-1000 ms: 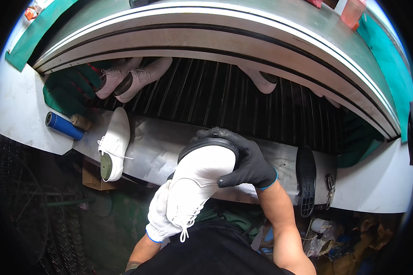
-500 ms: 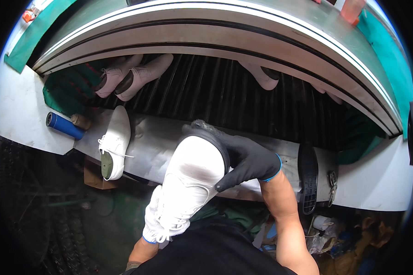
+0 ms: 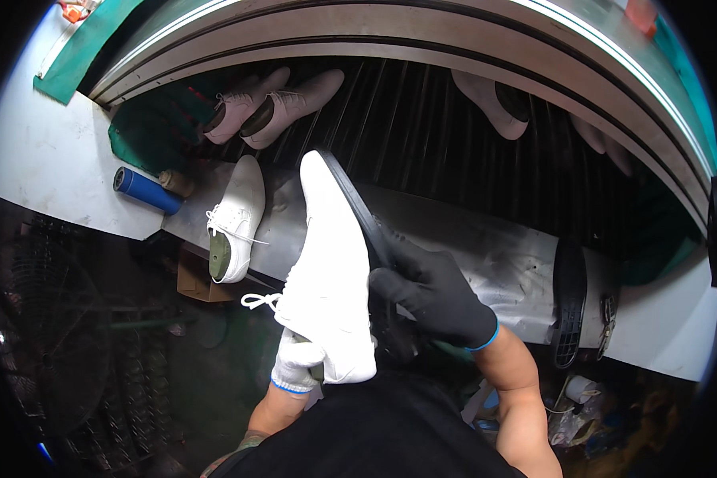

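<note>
A white lace-up shoe (image 3: 327, 279) is held up in front of me on its side, its toe pointing away and its loose bow to the left. My left hand (image 3: 296, 362), in a white glove, grips it at the foot opening near the heel. Along the shoe's right side runs a black sole (image 3: 353, 195), against the toe and seeming to stand off from the upper at the heel. My right hand (image 3: 438, 293), in a dark grey glove, is closed on this sole around its middle, thumb toward the shoe. Its other fingers are partly hidden behind the sole.
On the metal ledge (image 3: 486, 255) lie another white shoe (image 3: 243, 207) at left and a loose black sole (image 3: 568, 307) at right. Beyond, pale shoes (image 3: 299, 107) rest on dark rollers (image 3: 406, 135) under a curved hood. A blue cylinder (image 3: 147, 190) lies far left.
The shoe has turned from top-up to side-on, its toe swinging away from me, so the black sole's edge shows. My right hand has moved from the toe down to the sole's middle.
</note>
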